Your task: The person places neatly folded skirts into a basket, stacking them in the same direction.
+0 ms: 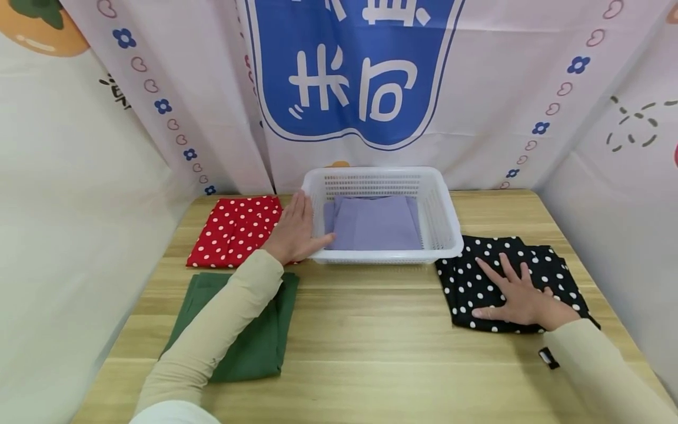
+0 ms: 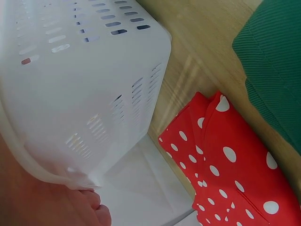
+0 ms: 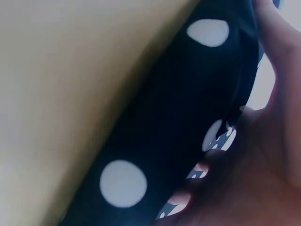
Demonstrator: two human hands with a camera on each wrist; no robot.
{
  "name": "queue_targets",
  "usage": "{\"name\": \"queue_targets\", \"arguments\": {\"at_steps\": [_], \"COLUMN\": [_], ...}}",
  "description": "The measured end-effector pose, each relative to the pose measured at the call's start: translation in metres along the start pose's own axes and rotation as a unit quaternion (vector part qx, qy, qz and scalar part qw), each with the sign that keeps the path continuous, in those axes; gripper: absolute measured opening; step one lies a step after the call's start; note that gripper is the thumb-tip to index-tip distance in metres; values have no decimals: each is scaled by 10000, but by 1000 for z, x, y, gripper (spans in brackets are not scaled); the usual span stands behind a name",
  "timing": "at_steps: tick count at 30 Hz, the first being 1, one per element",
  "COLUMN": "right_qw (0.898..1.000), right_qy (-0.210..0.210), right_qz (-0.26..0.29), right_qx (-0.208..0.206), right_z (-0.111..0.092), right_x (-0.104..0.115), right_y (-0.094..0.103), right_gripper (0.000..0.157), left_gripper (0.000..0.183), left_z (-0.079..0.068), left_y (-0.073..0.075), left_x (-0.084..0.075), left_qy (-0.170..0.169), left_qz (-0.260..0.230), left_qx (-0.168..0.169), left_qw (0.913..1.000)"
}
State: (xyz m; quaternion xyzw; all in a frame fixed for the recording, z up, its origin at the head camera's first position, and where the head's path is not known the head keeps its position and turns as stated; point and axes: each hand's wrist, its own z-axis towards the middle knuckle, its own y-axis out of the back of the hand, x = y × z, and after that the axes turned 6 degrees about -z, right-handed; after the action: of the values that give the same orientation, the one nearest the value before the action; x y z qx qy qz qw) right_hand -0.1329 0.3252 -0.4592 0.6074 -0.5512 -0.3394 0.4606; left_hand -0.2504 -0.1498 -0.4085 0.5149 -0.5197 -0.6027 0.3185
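Note:
A white plastic basket (image 1: 450, 227) with slotted walls stands at the back middle of the wooden table, folded lavender cloth (image 1: 376, 224) inside it. My left hand (image 1: 295, 229) lies along the basket's left rim with straight fingers, the thumb reaching over the front left corner. In the left wrist view, fingertips (image 2: 101, 212) show just past the rim. On the right, my right hand (image 1: 521, 297) rests on a folded black cloth with white dots (image 1: 463, 294), its fingers spread. The right wrist view has the dotted cloth's edge (image 3: 155, 132) close up, the hand partly over it.
A folded red cloth with white dots (image 1: 233, 232) lies left of the basket. Nearer, folded green cloth (image 1: 254, 347) sits under the left forearm. A small black-and-white tag (image 1: 548, 358) is beside the right sleeve. Printed curtains (image 1: 492, 106) rise behind the table's back edge.

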Motion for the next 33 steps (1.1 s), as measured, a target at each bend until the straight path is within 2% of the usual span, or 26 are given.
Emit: {"name": "queue_targets", "arguments": {"at_steps": [7, 12, 19, 26, 33], "right_qw": [9998, 9998, 10000, 9998, 9991], "right_qy": [77, 22, -35, 73, 82], "right_qz": [111, 89, 39, 136, 223], "right_qx": [-149, -166, -59, -84, 361], "right_z": [-38, -51, -56, -58, -53], "right_x": [13, 22, 40, 74, 112], "right_y": [-18, -25, -28, -28, -27], "right_gripper": [118, 124, 125, 124, 126], "left_gripper": [111, 111, 111, 110, 110], "left_z": [-2, -3, -3, -1, 0], "left_y": [1, -1, -3, -1, 0], "left_x": [4, 6, 5, 2, 0], "left_qy": [3, 61, -7, -52, -47], "left_qz": [-37, -12, 11, 44, 18], "left_qx": [15, -15, 8, -46, -11], "left_qw": [10000, 10000, 10000, 10000, 10000]}}
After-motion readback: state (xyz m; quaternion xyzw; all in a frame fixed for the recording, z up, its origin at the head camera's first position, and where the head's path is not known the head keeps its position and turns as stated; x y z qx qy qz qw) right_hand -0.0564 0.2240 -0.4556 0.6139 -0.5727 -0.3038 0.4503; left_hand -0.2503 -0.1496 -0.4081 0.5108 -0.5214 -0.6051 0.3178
